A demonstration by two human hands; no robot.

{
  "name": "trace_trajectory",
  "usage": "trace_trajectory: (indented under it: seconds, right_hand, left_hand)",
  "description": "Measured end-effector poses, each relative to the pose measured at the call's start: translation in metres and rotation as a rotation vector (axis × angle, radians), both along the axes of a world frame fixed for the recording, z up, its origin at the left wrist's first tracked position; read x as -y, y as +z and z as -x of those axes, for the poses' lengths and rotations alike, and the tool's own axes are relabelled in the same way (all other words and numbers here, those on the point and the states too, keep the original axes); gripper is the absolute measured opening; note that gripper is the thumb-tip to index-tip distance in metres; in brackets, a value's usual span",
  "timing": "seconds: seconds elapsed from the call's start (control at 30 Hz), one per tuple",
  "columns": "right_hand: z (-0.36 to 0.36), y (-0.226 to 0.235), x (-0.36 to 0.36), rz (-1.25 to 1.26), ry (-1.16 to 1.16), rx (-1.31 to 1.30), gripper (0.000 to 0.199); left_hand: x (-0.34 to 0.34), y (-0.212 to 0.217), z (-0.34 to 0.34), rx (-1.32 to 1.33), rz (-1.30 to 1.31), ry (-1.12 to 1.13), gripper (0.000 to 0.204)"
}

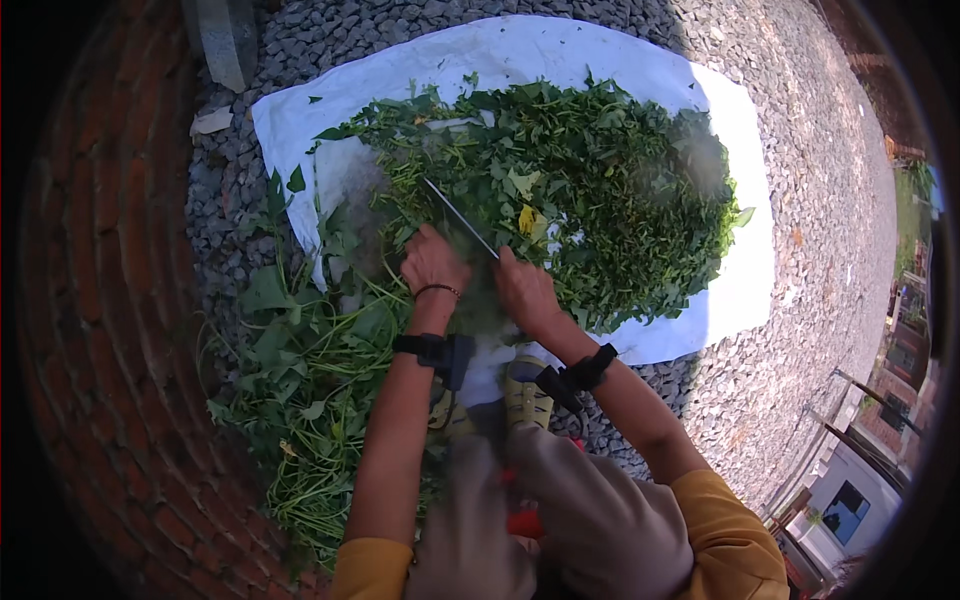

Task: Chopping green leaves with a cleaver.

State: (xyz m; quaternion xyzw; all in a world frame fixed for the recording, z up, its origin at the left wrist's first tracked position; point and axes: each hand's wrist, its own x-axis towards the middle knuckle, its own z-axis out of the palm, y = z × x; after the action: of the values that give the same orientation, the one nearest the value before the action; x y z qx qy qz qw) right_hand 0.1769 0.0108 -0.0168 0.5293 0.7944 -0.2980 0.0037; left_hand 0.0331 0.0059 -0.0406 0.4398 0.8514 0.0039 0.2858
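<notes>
My right hand (525, 290) is closed round the handle of a knife (460, 218). Its long, thin blade slants up and to the left across the cut greens (610, 185). Just left of it, my left hand (435, 262) is closed on leafy green stems, which are mostly hidden under the fingers. Chopped leaves and stem pieces lie in a wide heap on a white sheet (520, 45), with a yellow leaf (527, 219) near the middle. Beside my left forearm lies a pile of long uncut leafy stems (320, 400).
Grey gravel (330, 50) surrounds the sheet. A brick wall (110, 300) runs along the left, and a concrete post (222, 45) stands at the far left. My sandalled feet (528, 395) are at the sheet's near edge, close below my hands.
</notes>
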Motion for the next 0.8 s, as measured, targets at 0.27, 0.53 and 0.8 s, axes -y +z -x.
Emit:
trace_trajectory:
  seconds: [0.27,0.53,0.8]
  right_hand:
    - [-0.039,0.013,-0.001,-0.142,-0.279,0.019,0.015]
    - [-0.065,0.065,-0.029,-0.215,-0.412,-0.292,0.011]
    - [-0.073,0.057,-0.014,-0.338,-0.417,-0.14,0.021]
  left_hand:
    - [0.004,-0.001,0.001,-0.012,-0.044,0.007,0.049]
    - [0.004,-0.005,0.001,-0.035,-0.004,-0.041,0.054]
    - [0.01,0.017,0.015,0.074,-0.139,-0.013,0.066]
